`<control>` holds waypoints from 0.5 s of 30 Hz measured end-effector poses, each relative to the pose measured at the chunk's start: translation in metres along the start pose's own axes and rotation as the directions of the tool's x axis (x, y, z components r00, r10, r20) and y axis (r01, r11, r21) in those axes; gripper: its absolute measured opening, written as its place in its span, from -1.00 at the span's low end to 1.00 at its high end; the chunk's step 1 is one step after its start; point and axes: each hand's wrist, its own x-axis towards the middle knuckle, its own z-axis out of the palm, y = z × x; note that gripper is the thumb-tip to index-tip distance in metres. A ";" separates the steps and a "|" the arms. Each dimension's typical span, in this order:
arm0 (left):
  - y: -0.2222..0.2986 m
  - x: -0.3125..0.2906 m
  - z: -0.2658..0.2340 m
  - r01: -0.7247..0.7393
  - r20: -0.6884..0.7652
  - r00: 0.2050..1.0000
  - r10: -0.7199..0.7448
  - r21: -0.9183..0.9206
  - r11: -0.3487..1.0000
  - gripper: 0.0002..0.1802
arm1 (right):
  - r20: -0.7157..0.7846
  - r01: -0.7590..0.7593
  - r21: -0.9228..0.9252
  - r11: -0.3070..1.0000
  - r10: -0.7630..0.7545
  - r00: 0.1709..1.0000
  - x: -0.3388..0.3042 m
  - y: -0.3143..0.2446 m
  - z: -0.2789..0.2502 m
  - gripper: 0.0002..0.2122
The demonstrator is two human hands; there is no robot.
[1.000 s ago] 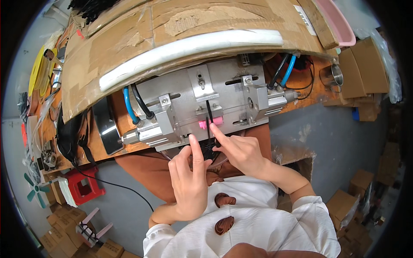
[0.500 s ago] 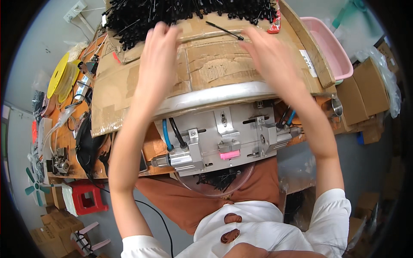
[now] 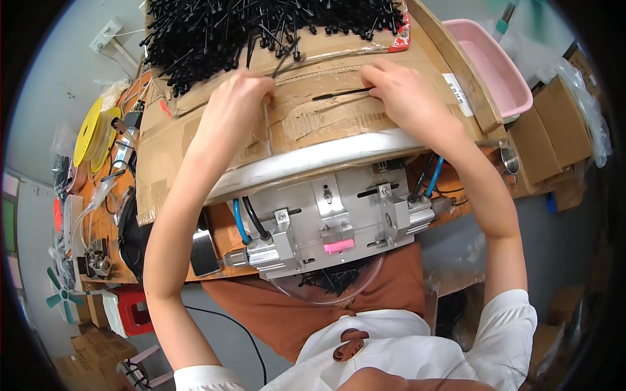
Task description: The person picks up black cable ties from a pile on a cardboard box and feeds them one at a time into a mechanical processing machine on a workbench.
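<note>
My right hand (image 3: 405, 96) pinches a thin black rod (image 3: 340, 95) by its right end, over the cardboard sheet (image 3: 326, 117). The rod points left, nearly level. My left hand (image 3: 238, 103), slightly blurred, is closed at the near edge of a heap of black rods with knobbed ends (image 3: 202, 45). Another thin dark rod (image 3: 282, 62) sticks out by its fingertips. My left fingers partly hide where they grip. Below both hands is a metal fixture (image 3: 306, 244) with clamp blocks, cylinders and a small pink piece (image 3: 339, 246).
A pale rounded bar (image 3: 319, 154) edges the cardboard on the near side. A wooden strip (image 3: 456, 58) and a pink basin (image 3: 489, 65) are at the right. Under the fixture a clear bowl (image 3: 375, 277) holds black rods. A yellow spool (image 3: 88, 133) stands left.
Both hands have drawn back toward me from the heap. The rod lying loose by my right hand is now held in it. The view has shifted slightly.
</note>
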 end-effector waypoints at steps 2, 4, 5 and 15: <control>0.003 -0.001 -0.008 0.028 0.056 0.998 -0.020 -0.138 0.990 -0.81 | -0.042 0.031 0.053 0.998 -0.029 0.999 -0.008 0.005 -0.003 -0.88; 0.001 0.003 -0.019 0.078 0.152 0.988 -0.032 -0.305 0.949 -0.81 | -0.121 -0.009 0.205 0.979 0.035 0.992 -0.011 0.008 -0.007 -0.80; -0.002 0.004 -0.023 0.125 0.164 0.984 -0.070 -0.353 0.927 -0.85 | -0.118 -0.009 0.209 0.978 0.034 0.992 -0.011 0.006 -0.011 -0.80; 0.035 -0.044 -0.036 0.327 0.102 0.909 -0.404 -0.776 0.539 -0.87 | 0.066 -0.199 0.909 0.366 0.344 0.936 -0.042 -0.020 -0.051 -0.78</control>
